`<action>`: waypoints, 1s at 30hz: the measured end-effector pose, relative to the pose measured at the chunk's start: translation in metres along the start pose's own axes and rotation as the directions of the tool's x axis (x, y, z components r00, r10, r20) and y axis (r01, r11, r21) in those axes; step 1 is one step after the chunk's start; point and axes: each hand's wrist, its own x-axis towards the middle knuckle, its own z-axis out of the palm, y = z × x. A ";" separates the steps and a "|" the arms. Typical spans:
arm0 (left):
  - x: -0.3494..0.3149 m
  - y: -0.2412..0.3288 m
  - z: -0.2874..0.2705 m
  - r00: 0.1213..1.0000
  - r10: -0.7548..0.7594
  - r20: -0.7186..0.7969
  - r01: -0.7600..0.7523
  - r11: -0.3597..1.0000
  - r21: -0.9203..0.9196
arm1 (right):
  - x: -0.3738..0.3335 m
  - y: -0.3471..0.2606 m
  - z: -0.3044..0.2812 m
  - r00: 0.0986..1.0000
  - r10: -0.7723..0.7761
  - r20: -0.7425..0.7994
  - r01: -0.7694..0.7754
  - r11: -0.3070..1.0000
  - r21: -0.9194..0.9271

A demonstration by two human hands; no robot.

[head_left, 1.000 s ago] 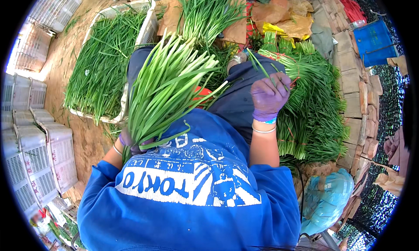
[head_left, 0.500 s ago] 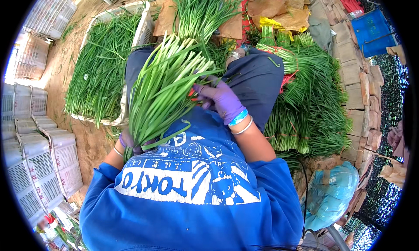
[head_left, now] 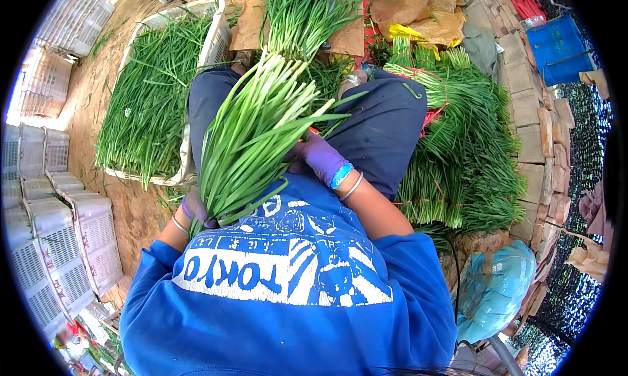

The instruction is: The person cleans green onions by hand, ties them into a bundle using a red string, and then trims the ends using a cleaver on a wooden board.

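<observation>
**Both gloved hands on one bundle of green stalks**

While my left hand [head_left: 195, 209], in a purple glove, is wrapped shut around the lower end of a thick bundle of green stalks [head_left: 252, 137], my right hand [head_left: 318, 157], also gloved in purple, rests against the same bundle further up, fingers curled in among the stems; how tightly it grips I cannot tell, since the leaves cover the fingertips. I see the bundle lying slantwise across my lap, its pale ends fanning up and away from me toward the top of the view, above my dark blue trousers [head_left: 379, 124]. My right wrist carries a blue band and a thin bangle. Just beside my right knee lies a big heap of tied green bunches [head_left: 464, 147], bound with red ties. On my left, a white crate [head_left: 216, 39] holds loose greens spread flat. Past my knees another sheaf [head_left: 307, 9] lies on brown cardboard [head_left: 252, 22]. Stacked white crates [head_left: 72, 245] stand at the far left, well apart from my hands, and a blue tub [head_left: 556, 45] sits at the upper right.
</observation>
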 end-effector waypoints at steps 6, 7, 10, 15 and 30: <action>-0.001 0.000 -0.002 1.000 0.001 0.018 0.000 1.000 -0.018 | 0.003 0.001 0.000 1.000 0.002 -0.003 -0.002 0.999 0.038; 0.000 0.000 -0.001 1.000 0.000 0.019 0.000 1.000 -0.019 | 0.002 0.000 0.001 0.999 0.031 -0.018 -0.029 0.994 0.110; -0.001 -0.001 -0.001 1.000 0.000 0.021 0.001 1.000 -0.023 | 0.017 0.013 -0.012 0.990 -0.073 0.123 0.027 0.939 0.343; -0.006 -0.007 -0.002 1.000 0.002 0.026 -0.001 0.998 -0.065 | 0.003 0.005 -0.018 0.943 -0.107 0.314 -0.019 0.927 0.374; -0.004 -0.004 -0.002 0.999 0.022 0.049 -0.020 0.999 -0.042 | -0.009 -0.013 -0.026 0.985 -0.017 0.174 -0.014 0.984 0.179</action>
